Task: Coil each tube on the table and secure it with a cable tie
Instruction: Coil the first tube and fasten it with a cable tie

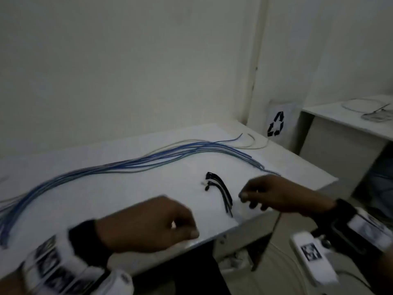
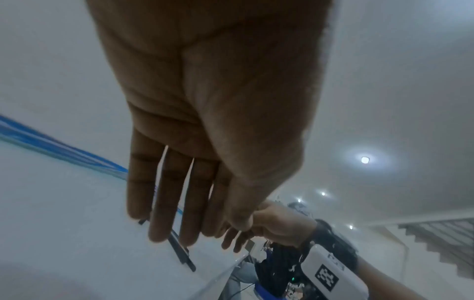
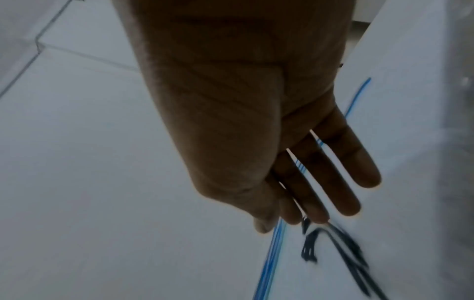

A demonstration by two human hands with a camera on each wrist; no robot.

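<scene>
A bundle of several blue tubes (image 1: 127, 165) lies uncoiled across the white table (image 1: 85, 199), from the near left to the far right. A small pile of black cable ties (image 1: 221, 192) sits near the table's front right corner. My left hand (image 1: 187, 228) hovers near the front edge, left of the ties, holding nothing. My right hand (image 1: 251, 199) hovers just right of the ties, also holding nothing. In the left wrist view, straight fingers (image 2: 164, 223) hang above the ties (image 2: 179, 249), with the tubes (image 2: 64, 150) behind. The right wrist view shows relaxed fingers (image 3: 343, 192) over ties (image 3: 346, 247) and tubes (image 3: 271, 253).
A few pale tubes (image 1: 253, 145) lie at the table's far right end. A white bin with a recycling sign (image 1: 276, 124) stands in the corner. A second table (image 1: 331, 120) at the right carries a coiled clear tube (image 1: 361, 107). The table's front edge (image 1: 212, 237) runs just below my hands.
</scene>
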